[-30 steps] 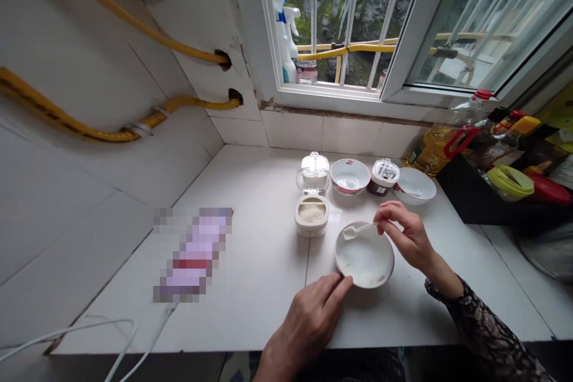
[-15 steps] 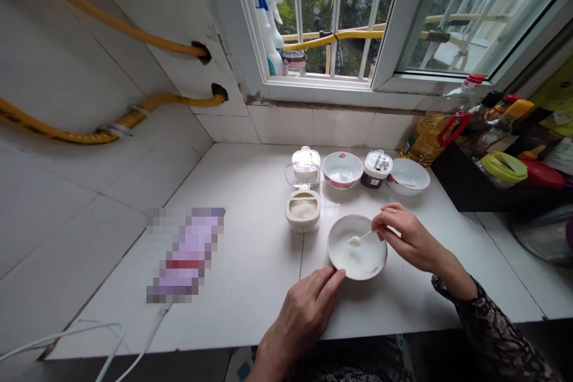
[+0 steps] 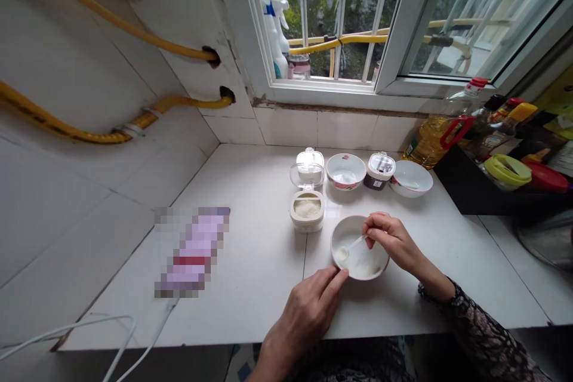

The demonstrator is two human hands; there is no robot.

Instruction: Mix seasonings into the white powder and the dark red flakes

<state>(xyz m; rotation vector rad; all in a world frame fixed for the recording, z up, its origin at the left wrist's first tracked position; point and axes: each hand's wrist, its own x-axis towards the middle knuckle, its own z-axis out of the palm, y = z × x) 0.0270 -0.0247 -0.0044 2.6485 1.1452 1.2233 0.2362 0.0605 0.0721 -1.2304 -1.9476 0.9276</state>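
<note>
A white bowl [image 3: 360, 274] with white contents stands near the counter's front edge. My left hand [image 3: 313, 304] grips its lower left rim, the thumb and fingers pressed at the edge. Above the bowl's right side, my right hand [image 3: 391, 239] pinches the handle of a small white spoon [image 3: 342, 253], whose head is inside the bowl at the left. An uncovered container [image 3: 307, 215] of pale granules sits just behind and left of the bowl, its clear lid raised.
Behind stand a white lidded jar [image 3: 310, 164], a flowered bowl [image 3: 346, 172], a dark-bottomed jar [image 3: 379, 172] and another bowl [image 3: 410, 179]. Oil and sauce bottles [image 3: 430, 137] fill the back right. A blurred purple device [image 3: 197, 250] with a white cable lies left.
My right hand has moved left over the bowl, and the spoon head has shifted from the middle toward the left side. My left hand stays at the rim. The view has shifted slightly.
</note>
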